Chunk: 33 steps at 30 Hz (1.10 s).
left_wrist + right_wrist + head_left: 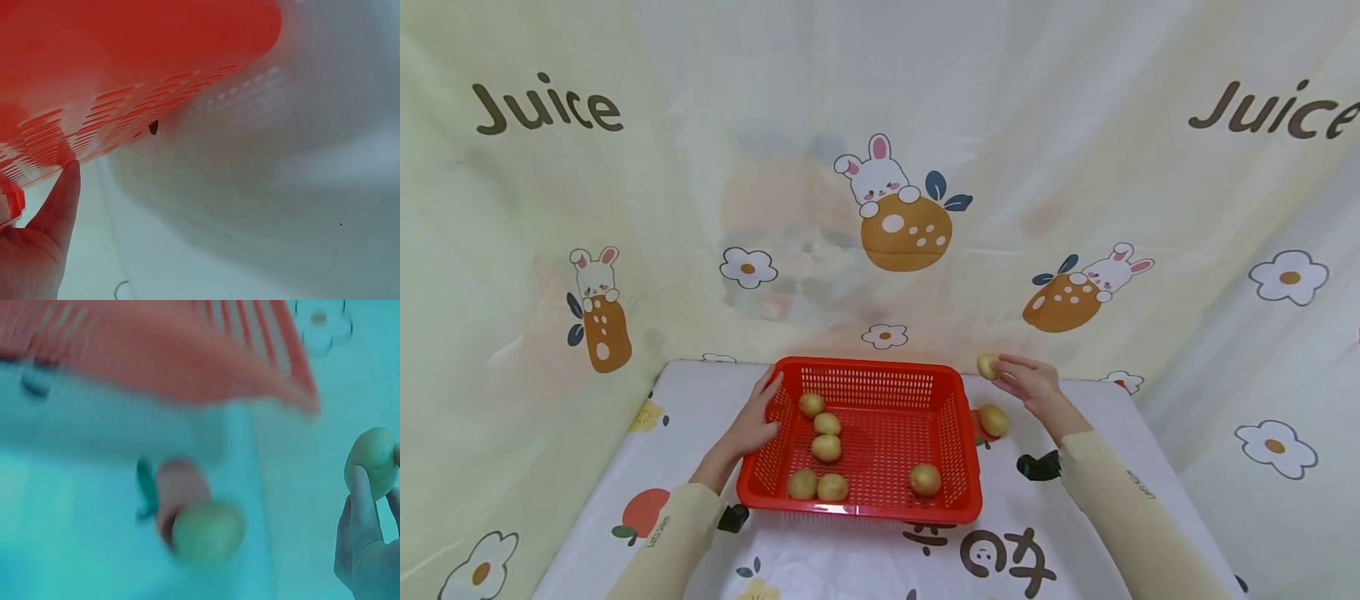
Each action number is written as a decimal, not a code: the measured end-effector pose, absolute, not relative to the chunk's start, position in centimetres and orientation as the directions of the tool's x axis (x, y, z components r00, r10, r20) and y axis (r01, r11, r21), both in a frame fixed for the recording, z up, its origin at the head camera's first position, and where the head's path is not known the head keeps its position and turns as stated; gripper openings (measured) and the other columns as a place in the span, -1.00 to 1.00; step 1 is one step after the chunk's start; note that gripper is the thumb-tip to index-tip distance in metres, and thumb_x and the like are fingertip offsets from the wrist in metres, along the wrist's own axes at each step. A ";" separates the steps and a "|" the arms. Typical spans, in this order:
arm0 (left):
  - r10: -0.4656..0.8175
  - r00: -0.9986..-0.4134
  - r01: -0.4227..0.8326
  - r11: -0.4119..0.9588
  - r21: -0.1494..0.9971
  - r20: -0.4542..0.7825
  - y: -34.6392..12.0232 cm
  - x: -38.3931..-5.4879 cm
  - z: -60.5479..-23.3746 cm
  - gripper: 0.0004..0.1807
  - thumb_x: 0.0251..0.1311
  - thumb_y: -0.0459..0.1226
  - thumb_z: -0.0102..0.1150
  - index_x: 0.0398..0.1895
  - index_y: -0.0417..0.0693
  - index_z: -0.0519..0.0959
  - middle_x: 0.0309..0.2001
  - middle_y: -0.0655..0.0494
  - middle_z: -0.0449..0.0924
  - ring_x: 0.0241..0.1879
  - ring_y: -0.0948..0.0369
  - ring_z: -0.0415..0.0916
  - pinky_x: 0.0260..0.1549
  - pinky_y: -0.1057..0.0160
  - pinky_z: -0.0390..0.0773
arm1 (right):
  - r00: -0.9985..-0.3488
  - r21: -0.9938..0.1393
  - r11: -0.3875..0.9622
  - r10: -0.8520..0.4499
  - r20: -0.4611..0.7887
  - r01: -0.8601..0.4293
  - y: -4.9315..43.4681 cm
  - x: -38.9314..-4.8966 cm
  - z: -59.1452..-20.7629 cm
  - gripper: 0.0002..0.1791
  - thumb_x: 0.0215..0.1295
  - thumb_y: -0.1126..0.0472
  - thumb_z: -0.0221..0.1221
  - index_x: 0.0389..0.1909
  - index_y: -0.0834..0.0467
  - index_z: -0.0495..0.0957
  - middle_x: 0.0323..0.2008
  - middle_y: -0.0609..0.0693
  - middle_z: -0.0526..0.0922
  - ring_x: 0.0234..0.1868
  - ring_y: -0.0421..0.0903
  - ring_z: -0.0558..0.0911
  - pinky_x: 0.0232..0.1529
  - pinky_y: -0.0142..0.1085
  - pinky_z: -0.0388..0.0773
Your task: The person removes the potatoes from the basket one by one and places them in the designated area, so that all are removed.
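Note:
A red plastic basket (880, 510) sits on the cloth-covered table. Several potatoes (826, 448) lie along its left side, and a single potato (925, 480) rests near the front right corner. My left hand (758, 421) grips the left rim. From the left wrist view, one of its fingers (62, 200) lies straight against the slotted outer wall. Beyond the basket's back right corner, my right hand (1030, 385) pinches a potato (374, 464) between thumb and fingers, raised above the table. Another potato (993, 421) is on the cloth just right of the basket.
A printed cloth (895, 317) with rabbits and flowers hangs behind the table. More hanging cloth (1247, 358) borders the right side, and some (542, 433) the left. The tablecloth (842, 567) carries printed fruit and lettering.

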<state>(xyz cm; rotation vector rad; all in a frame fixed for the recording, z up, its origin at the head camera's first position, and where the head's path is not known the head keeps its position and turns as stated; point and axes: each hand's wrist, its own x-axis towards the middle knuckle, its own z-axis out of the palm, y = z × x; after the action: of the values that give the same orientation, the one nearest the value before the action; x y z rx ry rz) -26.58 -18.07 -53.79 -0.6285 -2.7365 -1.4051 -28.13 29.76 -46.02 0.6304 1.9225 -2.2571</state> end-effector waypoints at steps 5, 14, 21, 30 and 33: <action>0.348 -0.921 0.347 0.522 0.779 0.177 -18.0 -26.5 -53.6 -0.05 -0.11 -0.53 0.01 0.51 -0.39 0.01 0.56 -0.24 -0.29 0.50 -0.22 -0.23 0.29 -0.30 0.08 | -0.862 -0.892 -0.229 0.252 -0.440 0.389 33.8 -27.0 -48.2 -0.33 0.28 0.36 0.24 0.39 0.38 0.28 -0.23 -0.02 0.58 -0.34 -0.17 0.70 -0.05 -0.25 0.58; 0.347 -0.921 0.344 0.512 0.787 0.177 -18.0 -26.5 -53.8 -0.06 -0.12 -0.53 0.01 0.50 -0.41 0.02 0.56 -0.24 -0.28 0.50 -0.22 -0.23 0.28 -0.30 0.10 | -0.836 -0.898 -0.079 0.338 -0.433 0.433 37.2 -24.6 -53.5 -0.35 0.27 0.32 0.25 0.33 0.48 0.30 -0.39 -0.07 0.62 -0.40 -0.24 0.66 -0.21 -0.33 0.63; 0.341 -0.923 0.340 0.512 0.789 0.177 -18.0 -26.4 -53.7 -0.05 -0.12 -0.54 0.00 0.50 -0.40 0.01 0.56 -0.23 -0.29 0.50 -0.23 -0.23 0.27 -0.31 0.12 | -0.835 -0.889 -0.097 0.309 -0.455 0.448 37.2 -24.0 -54.5 -0.34 0.28 0.30 0.26 0.33 0.48 0.29 -0.44 -0.09 0.64 -0.40 -0.22 0.67 -0.22 -0.34 0.63; 0.344 -0.921 0.347 0.513 0.785 0.182 -18.0 -26.5 -53.7 -0.05 -0.11 -0.53 0.01 0.51 -0.39 0.01 0.56 -0.24 -0.28 0.50 -0.22 -0.23 0.27 -0.31 0.12 | -0.837 -0.894 -0.018 0.345 -0.426 0.447 36.5 -24.0 -54.6 -0.38 0.28 0.27 0.26 0.28 0.48 0.34 -0.19 0.13 0.63 -0.21 -0.11 0.62 -0.19 -0.30 0.64; 0.346 -0.919 0.356 0.514 0.781 0.190 -18.0 -26.4 -53.8 -0.06 -0.12 -0.52 0.01 0.50 -0.40 0.01 0.55 -0.26 -0.27 0.49 -0.24 -0.22 0.27 -0.31 0.12 | -0.845 -0.882 0.134 0.383 -0.374 0.451 36.3 -24.2 -54.4 -0.36 0.28 0.17 0.27 0.25 0.47 0.36 0.11 0.31 0.49 0.03 0.04 0.50 -0.09 -0.20 0.62</action>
<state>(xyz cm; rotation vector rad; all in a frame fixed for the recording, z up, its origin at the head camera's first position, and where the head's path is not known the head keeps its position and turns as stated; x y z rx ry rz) -26.45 -18.04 -53.80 -0.6315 -2.7244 -1.4084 -24.24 36.31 -54.44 0.8545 2.3218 -1.8415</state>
